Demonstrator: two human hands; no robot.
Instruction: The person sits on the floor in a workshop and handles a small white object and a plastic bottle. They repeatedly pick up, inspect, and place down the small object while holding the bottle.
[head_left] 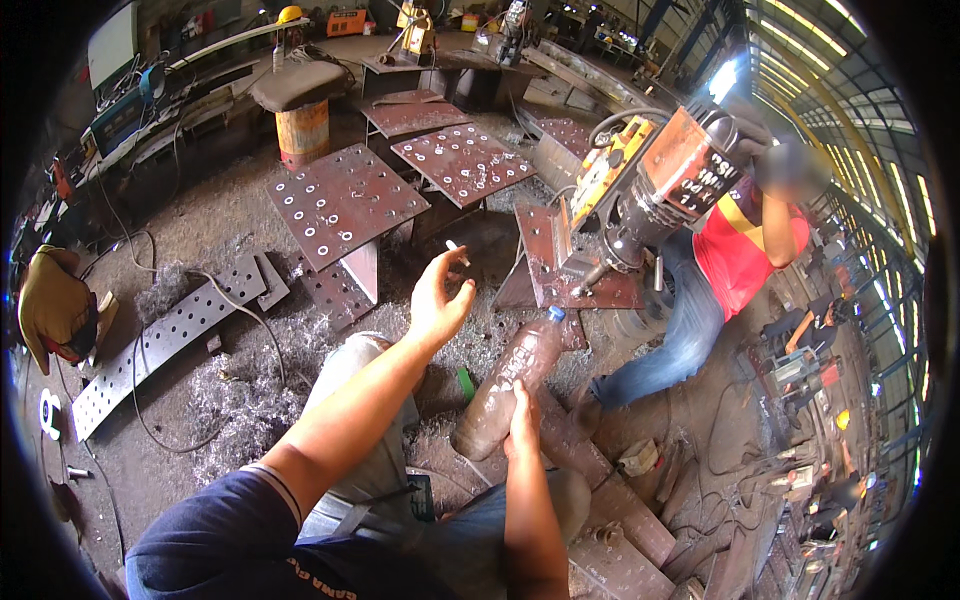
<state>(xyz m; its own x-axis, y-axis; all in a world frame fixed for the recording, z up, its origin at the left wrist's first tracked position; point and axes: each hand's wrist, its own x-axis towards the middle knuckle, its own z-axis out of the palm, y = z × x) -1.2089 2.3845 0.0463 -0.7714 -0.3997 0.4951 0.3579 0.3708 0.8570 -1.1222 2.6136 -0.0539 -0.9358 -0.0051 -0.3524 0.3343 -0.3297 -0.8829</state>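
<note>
My right hand (522,425) is wrapped round the lower side of a large plastic bottle (508,385). The bottle is tilted, its blue cap up and to the right, and its brownish wall carries pale markings. Ahead and to the left, my left hand (440,300) reaches out over the floor. Between its fingers sits a short white stick (454,247); whether it is chalk or a cigarette I cannot tell. Just beyond the bottle stands a drilling machine (620,185) with a yellow body, its bit over a brown steel plate (545,260).
A person in a red shirt (745,250) sits right beside the machine. Brown drilled plates (345,205) rest on supports ahead. To the left lie a long perforated strip (165,345), curled metal shavings (240,405), cables and a tan work glove (48,305). More steel plates (625,560) lie at lower right.
</note>
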